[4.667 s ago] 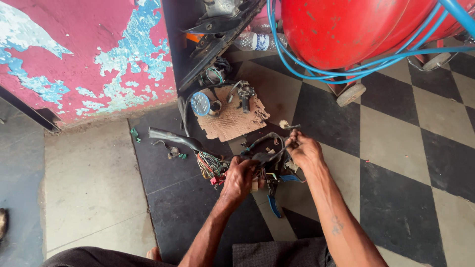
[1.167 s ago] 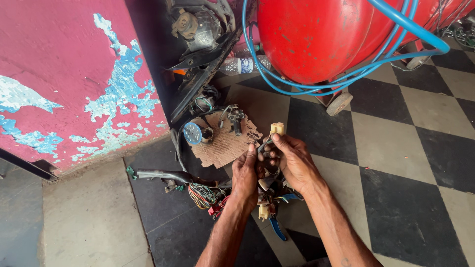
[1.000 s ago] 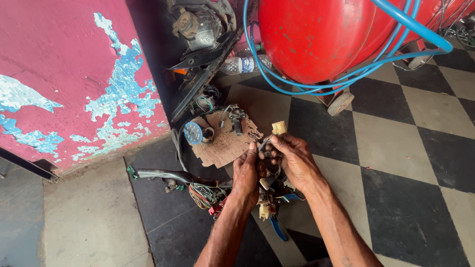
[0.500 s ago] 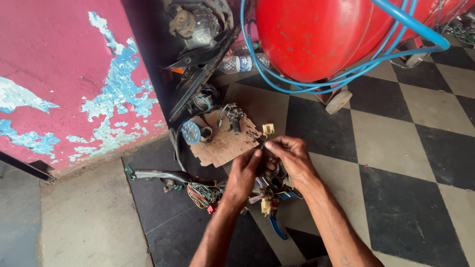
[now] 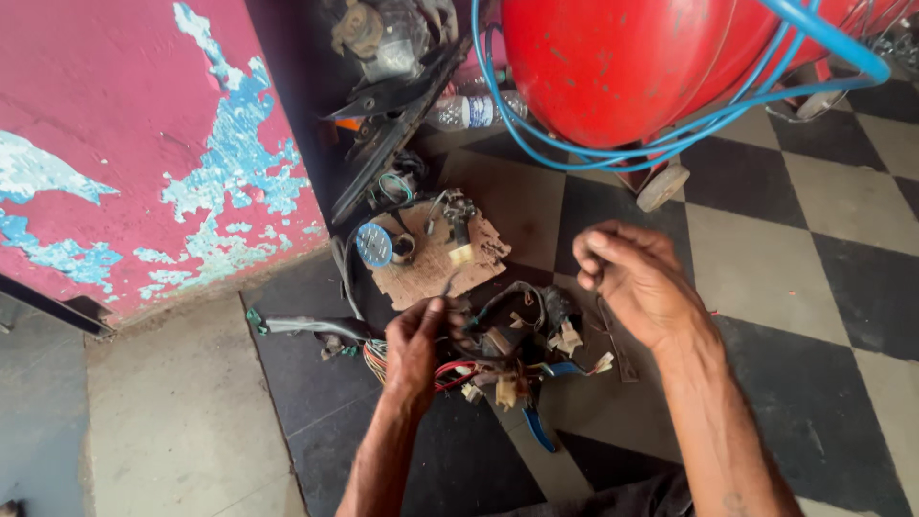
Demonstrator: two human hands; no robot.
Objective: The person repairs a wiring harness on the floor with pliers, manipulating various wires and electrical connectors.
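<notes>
Harness: tangled, black, multicoloured wires

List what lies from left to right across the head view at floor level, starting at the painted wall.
Peeling pink wall → left hand → tangled wire harness → right hand → black-and-white checkered floor.

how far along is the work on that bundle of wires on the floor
Done: a pale connector lies on the cardboard scrap. In hand: the left hand grips the wiring bundle; the right hand hovers clear, apparently empty. Left: several connectors are on the bundle.
</notes>
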